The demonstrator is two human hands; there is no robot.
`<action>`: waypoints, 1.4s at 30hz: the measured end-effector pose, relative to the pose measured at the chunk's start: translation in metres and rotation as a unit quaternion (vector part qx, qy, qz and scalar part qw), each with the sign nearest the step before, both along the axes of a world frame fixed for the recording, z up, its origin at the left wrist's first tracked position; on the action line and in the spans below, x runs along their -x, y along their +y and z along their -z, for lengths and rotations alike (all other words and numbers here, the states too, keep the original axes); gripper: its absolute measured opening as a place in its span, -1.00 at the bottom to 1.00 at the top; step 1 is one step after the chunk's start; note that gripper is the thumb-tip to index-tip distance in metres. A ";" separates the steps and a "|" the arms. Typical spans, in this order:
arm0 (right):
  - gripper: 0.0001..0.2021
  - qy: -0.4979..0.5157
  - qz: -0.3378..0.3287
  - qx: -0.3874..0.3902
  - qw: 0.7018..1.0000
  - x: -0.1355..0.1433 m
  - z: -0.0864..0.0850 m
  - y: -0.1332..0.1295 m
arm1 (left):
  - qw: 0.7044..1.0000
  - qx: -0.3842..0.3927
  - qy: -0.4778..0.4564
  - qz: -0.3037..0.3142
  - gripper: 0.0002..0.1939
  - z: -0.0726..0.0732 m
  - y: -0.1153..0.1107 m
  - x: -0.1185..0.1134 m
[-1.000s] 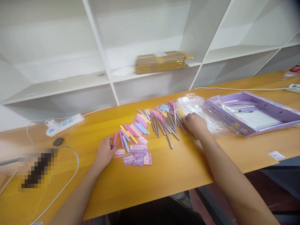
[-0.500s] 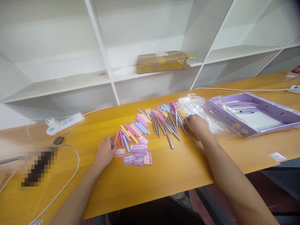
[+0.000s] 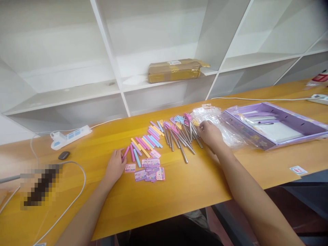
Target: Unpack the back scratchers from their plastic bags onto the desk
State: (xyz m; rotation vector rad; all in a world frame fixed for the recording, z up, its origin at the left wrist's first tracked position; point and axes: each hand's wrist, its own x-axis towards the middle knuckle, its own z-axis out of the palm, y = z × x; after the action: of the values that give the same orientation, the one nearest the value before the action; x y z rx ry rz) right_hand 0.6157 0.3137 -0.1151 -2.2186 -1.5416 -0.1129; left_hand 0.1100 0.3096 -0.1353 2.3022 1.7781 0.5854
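My left hand (image 3: 115,166) is closed on a magenta plastic tube (image 3: 125,153), which leans from the fingers at the left end of the pile. Beside it lie several pastel tubes, among them a light blue tube (image 3: 137,159). Small printed cards (image 3: 149,169) overlap just in front. My right hand (image 3: 211,134) has curled fingers at the right edge of a heap of back scratchers (image 3: 183,138) with metal rods and coloured claw heads. Nearest to those fingers is a yellow claw head (image 3: 195,122). What they pinch is hidden.
Crumpled clear plastic bags (image 3: 208,114) lie behind my right hand, against an open purple tray (image 3: 269,145). At the left are a white power strip (image 3: 71,136), a small black object (image 3: 64,155) and cables. A taped carton (image 3: 174,71) sits on the shelf.
My right hand has shifted slightly left and up in the picture, and its fingers look more curled. The view has moved a little. My left hand keeps the magenta tube.
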 end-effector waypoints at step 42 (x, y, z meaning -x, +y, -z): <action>-0.58 0.662 -0.309 -0.114 0.673 0.179 -0.008 -0.046 | 0.975 0.074 -0.132 0.162 -0.64 -0.024 -0.060 -0.037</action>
State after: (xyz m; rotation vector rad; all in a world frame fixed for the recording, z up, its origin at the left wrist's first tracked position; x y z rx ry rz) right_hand 0.4371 0.2676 -0.1075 -0.8501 -1.0909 1.1640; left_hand 0.1474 0.2499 -0.1109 2.2242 1.2499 0.6394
